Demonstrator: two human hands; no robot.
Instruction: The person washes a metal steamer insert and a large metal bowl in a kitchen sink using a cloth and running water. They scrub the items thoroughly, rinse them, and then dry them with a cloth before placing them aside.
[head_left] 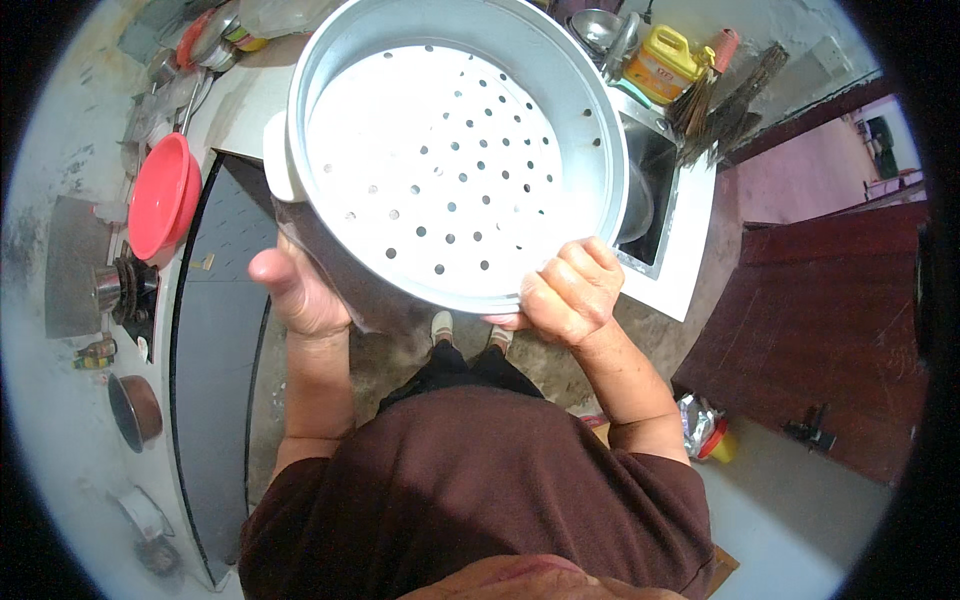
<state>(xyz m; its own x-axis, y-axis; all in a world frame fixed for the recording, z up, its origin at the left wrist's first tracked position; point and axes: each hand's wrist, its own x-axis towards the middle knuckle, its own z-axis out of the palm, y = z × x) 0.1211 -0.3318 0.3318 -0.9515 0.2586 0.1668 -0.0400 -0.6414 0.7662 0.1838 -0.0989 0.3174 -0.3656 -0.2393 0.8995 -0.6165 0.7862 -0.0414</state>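
A silvery metal steamer basket point(440, 160) with a round perforated bottom is held up tilted in front of me, its inside facing me. My right hand point(575, 292) is closed round its near right rim, knuckles up and thumb below the edge. On the near left side, my left hand point(308, 295) is up against a brownish, cloth-like thing point(350, 270) lying along the basket's outer wall. The left thumb sticks out, while its fingers are hidden behind. A pale side handle point(283, 160) stands out on the basket's left.
A red basin point(163, 196), a brown pot point(135, 410) and other cookware line the left counter. At the right are a sink point(650, 200), a yellow jug point(665, 62), brushes point(700, 110) and a dark red wooden door point(820, 340).
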